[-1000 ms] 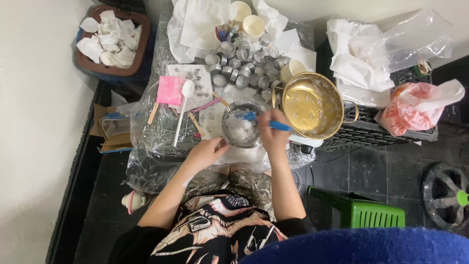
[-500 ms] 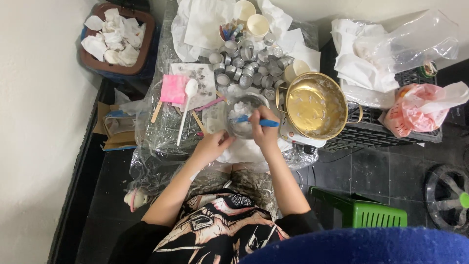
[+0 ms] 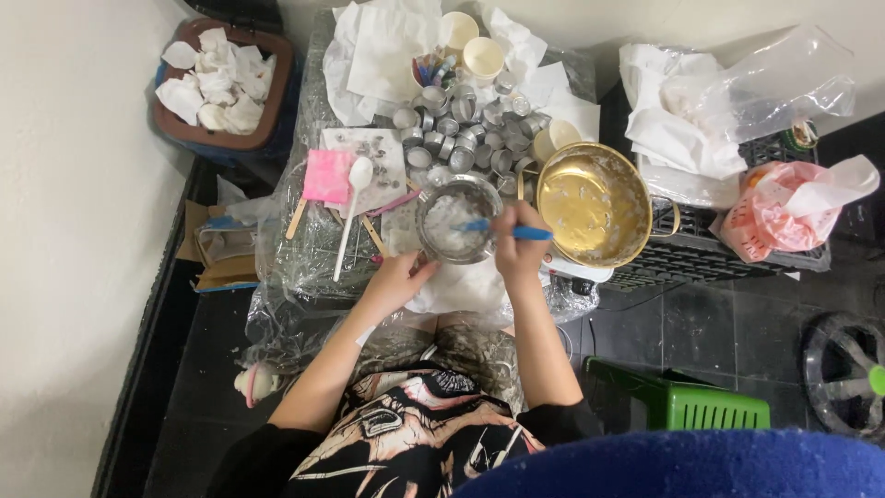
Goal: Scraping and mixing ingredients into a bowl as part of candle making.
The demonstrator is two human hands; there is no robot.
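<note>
The small metal bowl [image 3: 458,219] sits on the plastic-covered tabletop [image 3: 304,267] near the centre of the view, holding a white, lumpy mass. The left hand [image 3: 398,279] is curled against the bowl's rim at 7 o'clock, steadying it; whether its fingers actually clamp the rim cannot be told from this height. The right hand [image 3: 518,251] is closed around the blue-handled tool [image 3: 516,231], whose tip lies in the white mass. Risk, as a judgement: the bowl rests on loose, wrinkled film, so a firm stroke could slide or tip it toward the brass-coloured pan [image 3: 593,205], which stands just beside it at 3 o'clock, and spill the contents. The cluster of small metal cups [image 3: 461,129] at 12 o'clock stands near enough to be knocked over by the tool handle. The white spoon [image 3: 350,212] and the pink pad [image 3: 328,175] lie at 9 o'clock. Packages: a pink-and-white plastic bag [image 3: 784,212], crumpled, sits on the black crate [image 3: 701,254] at 3 o'clock; a clear plastic bag [image 3: 765,78] lies beyond it at 2 o'clock; a brown bin [image 3: 226,83] full of white crumpled paper stands at 10 o'clock; a flat cardboard box [image 3: 217,249] lies at 9 o'clock.
</note>
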